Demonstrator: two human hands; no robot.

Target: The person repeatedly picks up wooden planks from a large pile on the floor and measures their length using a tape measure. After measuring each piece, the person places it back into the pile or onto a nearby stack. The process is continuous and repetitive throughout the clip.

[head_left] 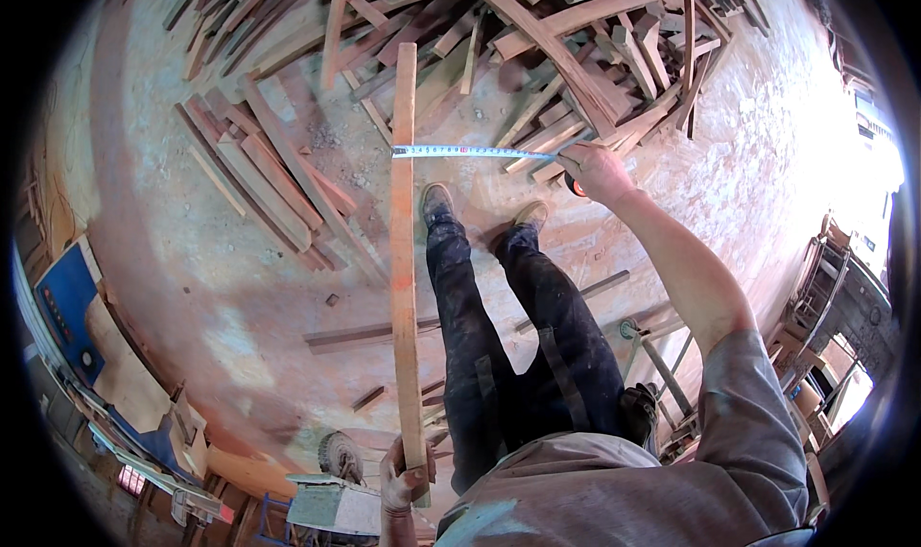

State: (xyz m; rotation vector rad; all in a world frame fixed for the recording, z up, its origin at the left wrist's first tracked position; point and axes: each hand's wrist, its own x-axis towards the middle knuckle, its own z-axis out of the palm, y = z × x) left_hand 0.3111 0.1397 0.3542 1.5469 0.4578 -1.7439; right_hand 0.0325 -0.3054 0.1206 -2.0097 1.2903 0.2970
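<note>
Stretching from its case (575, 185), tape (489, 152) across board (404, 249)

A patchy, pale floor (230, 307) with reddish stains spreads right of the blue panel (65, 302). Far across from that panel, white glare (878, 163) (washing out detail there) floods in; below and right of the panel stands a grey, box-shaped unit (334, 506).

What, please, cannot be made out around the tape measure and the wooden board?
In the head view:
Tape measure case: mostly hidden by the right hand.
Left hand: partly hidden behind the wooden board.
Left forearm: cut off by the lower edge.
</note>
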